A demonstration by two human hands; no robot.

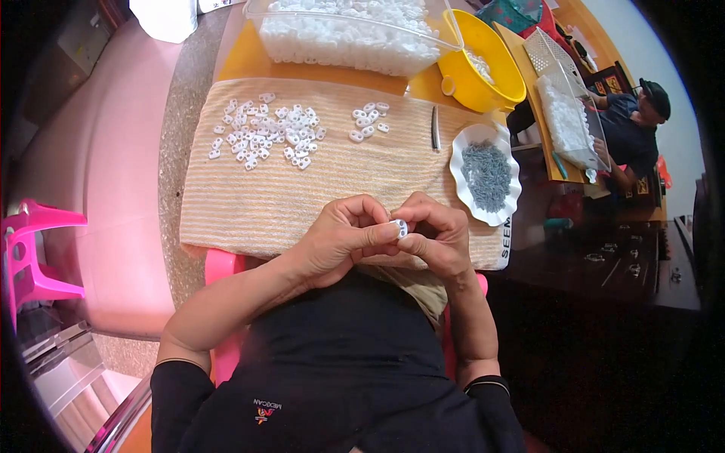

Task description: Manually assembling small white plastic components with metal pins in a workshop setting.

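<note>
Between my two hands is a small white plastic piece with round holes [401, 228]. My left hand [347, 235] pinches it between thumb and fingers, and my right hand [436, 235] meets it from the other side, thumb and forefinger closed at it. Whether the right fingers also hold something small, I cannot tell. Beyond my hands, a loose pile of similar white pieces [264, 132] lies on a striped tan towel [249, 204]. A smaller group of white pieces [368, 121] sits to its right. A white scalloped dish [458, 162] at the right holds many small grey metal-looking pins [486, 177].
A clear bin [340, 30] full of white pieces stands at the back, beside a yellow basin [495, 94]. A thin dark stick-like tool [436, 128] lies near the dish. At far right a person in a cap [642, 124] works at another bin [566, 128]. A pink stool [45, 249] stands left.
</note>
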